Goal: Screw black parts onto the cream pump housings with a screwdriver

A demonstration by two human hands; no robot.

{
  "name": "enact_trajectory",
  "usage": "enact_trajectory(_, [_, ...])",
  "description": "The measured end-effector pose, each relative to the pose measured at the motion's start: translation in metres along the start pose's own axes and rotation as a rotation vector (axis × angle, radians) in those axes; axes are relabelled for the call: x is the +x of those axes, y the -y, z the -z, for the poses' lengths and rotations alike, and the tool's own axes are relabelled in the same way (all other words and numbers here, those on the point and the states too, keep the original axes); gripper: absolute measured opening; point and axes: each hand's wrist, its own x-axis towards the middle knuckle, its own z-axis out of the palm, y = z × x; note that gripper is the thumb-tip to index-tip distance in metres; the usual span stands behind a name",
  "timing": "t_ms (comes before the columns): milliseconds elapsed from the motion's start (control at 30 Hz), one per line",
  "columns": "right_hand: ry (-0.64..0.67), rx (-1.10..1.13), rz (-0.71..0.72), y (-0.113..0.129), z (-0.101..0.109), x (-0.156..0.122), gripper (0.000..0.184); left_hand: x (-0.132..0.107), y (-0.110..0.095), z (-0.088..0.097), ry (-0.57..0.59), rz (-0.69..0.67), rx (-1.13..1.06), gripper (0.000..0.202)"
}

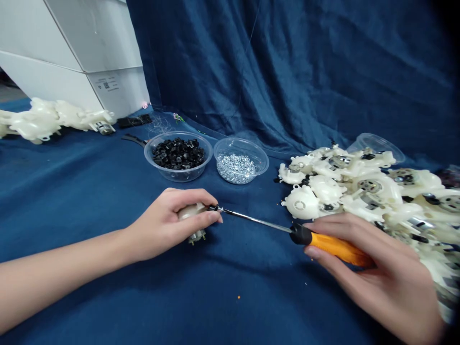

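My left hand [172, 223] is closed around a cream plastic motor housing [191, 211], which it mostly hides. Metal terminals poke out below the fingers. A small black part [213, 208] shows between thumb and forefinger at the housing's end. My right hand [373, 268] grips a screwdriver [334, 247] by its orange and black handle. The steel shaft points left, and its tip reaches a small shiny piece, seemingly a screw, at the black part. Whether the tip sits in the screw head cannot be made out.
Behind my hands stand a clear bowl of small black parts [178, 177] and a clear bowl of screws [266, 165]. Cream motor housings [304, 201] are heaped at the right, with more housings [36, 122] at far left beside a white box [118, 91]. Blue cloth [108, 191] covers the table.
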Motion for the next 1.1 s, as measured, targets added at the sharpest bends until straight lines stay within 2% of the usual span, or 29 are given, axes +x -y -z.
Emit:
enact_trajectory(233, [0.062, 0.029, 0.024, 0.001, 0.001, 0.002, 0.017, -0.002, 0.006, -0.001, -0.022, -0.071, 0.051, 0.025])
enact_trajectory(333, [0.175, 0.072, -0.069, -0.001, 0.0, 0.0, 0.012, -0.003, 0.009, -0.002, -0.049, -0.147, 0.09, 0.024])
enact_trajectory(400, [0.2, 0.109, -0.163, -0.001, -0.001, -0.002, 0.017, -0.003, 0.011, -0.002, -0.073, -0.19, 0.112, 0.022])
enact_trajectory(500, [0.125, 0.133, -0.19, -0.001, -0.003, -0.001, 0.028, -0.002, 0.012, -0.002, -0.077, -0.242, 0.137, 0.02])
enact_trajectory(600, [0.073, 0.089, -0.099, -0.001, -0.002, 0.001, 0.017, -0.002, 0.012, -0.002, -0.074, -0.317, 0.166, 0.017])
enact_trajectory(700, [0.086, 0.067, -0.051, -0.002, 0.0, 0.002, 0.018, -0.002, 0.012, -0.002, -0.096, -0.454, 0.214, 0.013])
enact_trajectory(767, [0.13, 0.08, -0.07, -0.003, 0.0, 0.001, 0.016, -0.003, 0.012, -0.001, -0.112, -0.526, 0.252, 0.012])
enact_trajectory(833, [0.174, 0.135, -0.129, -0.004, -0.001, 0.001, 0.014, -0.003, 0.012, -0.001, -0.127, -0.526, 0.278, 0.013])
enact_trajectory(900, [0.19, 0.202, -0.175, -0.004, -0.002, 0.0, 0.025, -0.004, 0.012, 0.0, -0.14, -0.486, 0.283, 0.013])
enact_trajectory(967, [0.147, 0.201, -0.18, -0.003, -0.002, 0.0, 0.032, -0.005, 0.012, 0.0, -0.149, -0.491, 0.278, 0.013])
enact_trajectory(1100, [0.043, 0.08, -0.108, -0.002, 0.002, -0.001, 0.016, -0.005, 0.01, 0.0, -0.158, -0.619, 0.268, 0.011])
